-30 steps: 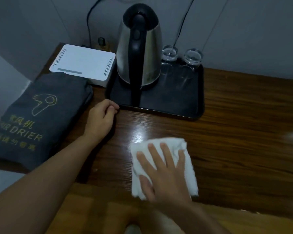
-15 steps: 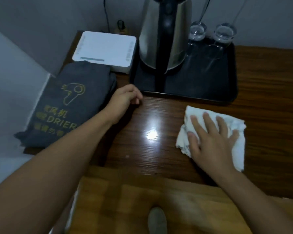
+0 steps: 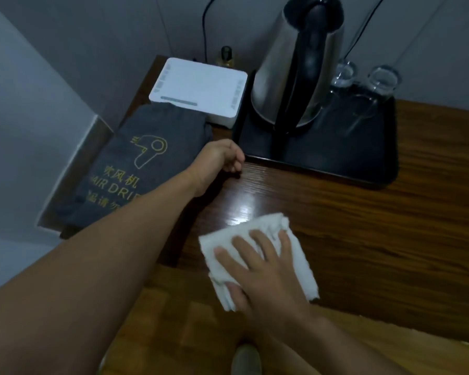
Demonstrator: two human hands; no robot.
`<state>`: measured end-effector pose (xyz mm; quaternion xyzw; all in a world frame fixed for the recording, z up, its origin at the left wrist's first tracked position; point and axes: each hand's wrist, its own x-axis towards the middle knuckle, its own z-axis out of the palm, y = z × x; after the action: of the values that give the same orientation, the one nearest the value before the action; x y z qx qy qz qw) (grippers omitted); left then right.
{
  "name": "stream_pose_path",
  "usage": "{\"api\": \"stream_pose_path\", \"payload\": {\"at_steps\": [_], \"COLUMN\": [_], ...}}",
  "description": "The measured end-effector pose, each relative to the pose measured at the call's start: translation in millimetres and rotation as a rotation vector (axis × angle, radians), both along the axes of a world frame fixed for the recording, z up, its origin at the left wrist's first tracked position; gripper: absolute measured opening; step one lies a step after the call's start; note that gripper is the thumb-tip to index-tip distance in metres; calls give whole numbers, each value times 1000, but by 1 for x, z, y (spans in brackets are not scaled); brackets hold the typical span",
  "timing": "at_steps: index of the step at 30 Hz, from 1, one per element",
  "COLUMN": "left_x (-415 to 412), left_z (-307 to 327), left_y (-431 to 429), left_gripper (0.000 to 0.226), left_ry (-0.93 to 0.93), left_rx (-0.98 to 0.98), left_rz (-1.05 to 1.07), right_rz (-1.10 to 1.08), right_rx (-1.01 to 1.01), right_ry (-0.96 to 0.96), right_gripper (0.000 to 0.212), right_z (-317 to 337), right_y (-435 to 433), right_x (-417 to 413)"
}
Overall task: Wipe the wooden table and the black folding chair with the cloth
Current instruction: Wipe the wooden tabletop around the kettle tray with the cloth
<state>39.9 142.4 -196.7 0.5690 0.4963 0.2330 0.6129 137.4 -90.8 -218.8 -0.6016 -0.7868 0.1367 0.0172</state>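
Observation:
A folded white cloth (image 3: 290,239) lies on the dark wooden table (image 3: 377,239) near its front edge. My right hand (image 3: 266,269) presses flat on the cloth with straight, spread fingers. My left hand (image 3: 220,161) rests on the table at the front left corner of the black tray (image 3: 336,163), fingers loosely curled and holding nothing. The black folding chair is not in view.
On the tray stand a steel kettle (image 3: 298,77) and two upturned glasses (image 3: 382,79). A white router box (image 3: 201,90) and a grey hair-drier bag (image 3: 146,163) lie at the table's left end, against the wall. Wooden floor (image 3: 173,320) shows below the table edge.
My right hand slid the cloth right toward the tray, then back left and nearer the front edge. My left hand stayed at the tray's corner.

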Motion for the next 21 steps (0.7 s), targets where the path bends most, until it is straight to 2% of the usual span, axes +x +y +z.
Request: {"api": "stream_pose_path", "payload": {"at_steps": [4,7,10,13,15,21], "left_x": [-6,-11,-17,-29,-35,-34], "left_z": [9,17,18,9,5,-1], "left_y": [-3,-5,-6,-7,-8,-2], "left_gripper": [25,25,22,20,20,19], "left_ry": [-122,-164,-76,114,172,313], "left_rx": [6,57,94,110,130,189], "left_rz": [189,207,172,127,120,100], "right_rz": [-227,-382,-465,-462,-456,-223], "right_rx": [-49,-13,25,-17,-21,74], "right_ry": [-16,-18,-16,-5,12,41], "right_gripper": [55,55,55,63,67,47], "right_z": [3,3,-2,-4,-3,-5], "right_y": [7,53,118,160,163,91], "right_x": [18,-6,-33,-58,-68,-62]}}
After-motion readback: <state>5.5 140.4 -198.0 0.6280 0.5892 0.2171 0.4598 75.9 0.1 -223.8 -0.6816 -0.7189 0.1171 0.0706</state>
